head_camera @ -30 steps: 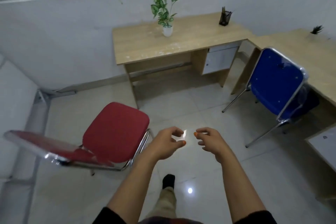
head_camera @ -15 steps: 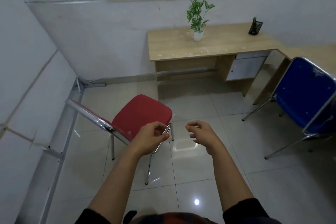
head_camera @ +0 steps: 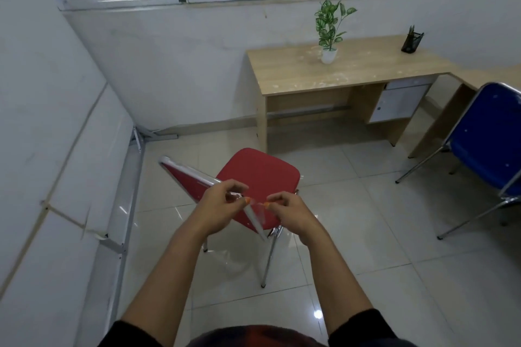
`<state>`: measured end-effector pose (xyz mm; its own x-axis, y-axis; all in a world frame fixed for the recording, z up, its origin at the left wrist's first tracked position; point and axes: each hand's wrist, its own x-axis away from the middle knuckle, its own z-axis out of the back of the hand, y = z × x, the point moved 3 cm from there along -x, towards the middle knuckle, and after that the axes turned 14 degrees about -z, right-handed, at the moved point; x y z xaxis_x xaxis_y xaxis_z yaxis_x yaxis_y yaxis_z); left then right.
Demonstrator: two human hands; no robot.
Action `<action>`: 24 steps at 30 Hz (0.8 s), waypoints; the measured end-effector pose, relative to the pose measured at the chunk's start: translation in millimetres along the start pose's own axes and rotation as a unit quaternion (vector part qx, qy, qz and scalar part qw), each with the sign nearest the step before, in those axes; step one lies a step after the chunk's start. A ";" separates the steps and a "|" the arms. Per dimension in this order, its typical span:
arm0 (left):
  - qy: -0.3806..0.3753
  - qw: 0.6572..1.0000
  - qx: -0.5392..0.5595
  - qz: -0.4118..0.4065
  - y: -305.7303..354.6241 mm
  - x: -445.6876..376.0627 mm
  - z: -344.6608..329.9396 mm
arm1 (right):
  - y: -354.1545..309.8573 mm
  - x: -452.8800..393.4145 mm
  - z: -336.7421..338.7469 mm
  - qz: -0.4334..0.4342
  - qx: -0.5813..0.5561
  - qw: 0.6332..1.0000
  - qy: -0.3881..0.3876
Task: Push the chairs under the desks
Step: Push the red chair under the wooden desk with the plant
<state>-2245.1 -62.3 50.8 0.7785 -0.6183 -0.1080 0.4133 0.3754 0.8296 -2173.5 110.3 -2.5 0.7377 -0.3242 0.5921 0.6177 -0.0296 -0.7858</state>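
Observation:
The red chair (head_camera: 260,175) with chrome legs stands on the tiled floor in the middle, its seat facing the wooden desk (head_camera: 346,70) by the far wall. Its backrest top rail runs diagonally just under my hands. My left hand (head_camera: 217,207) curls around that rail, which shows between fingers and thumb. My right hand (head_camera: 291,215) has its fingers half curled, fingertips at the rail's near end, nothing enclosed. A blue chair (head_camera: 487,146) stands at the right edge, in front of a second desk (head_camera: 485,76) along the right wall.
A potted plant (head_camera: 329,34) and a black pen holder (head_camera: 412,42) sit on the far desk, which has a white drawer unit (head_camera: 397,104) under its right side. A white wall with a metal frame (head_camera: 127,205) runs close on the left. Windows span the top.
The view swung left and I came closer to the red chair. Both hands moved from open air onto its backrest rail, the left closing around it.

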 end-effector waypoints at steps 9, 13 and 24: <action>0.002 1.000 0.010 -0.019 -31.4 18.3 51.3 | -28.0 9.7 -62.6 0.015 0.053 0.998 0.037; 0.002 1.000 0.006 -0.021 -30.0 21.9 65.8 | -42.8 10.2 -75.1 0.019 0.080 0.995 0.057; -0.050 0.996 -0.047 -0.057 -46.0 -15.9 105.6 | -68.4 2.9 -108.3 0.027 0.206 0.975 0.086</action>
<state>-2326.4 -142.7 72.2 0.6754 -0.7240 -0.1402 0.5420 0.3584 0.7601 -2243.1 8.9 33.6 0.7379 -0.4691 0.4853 0.6618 0.3619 -0.6565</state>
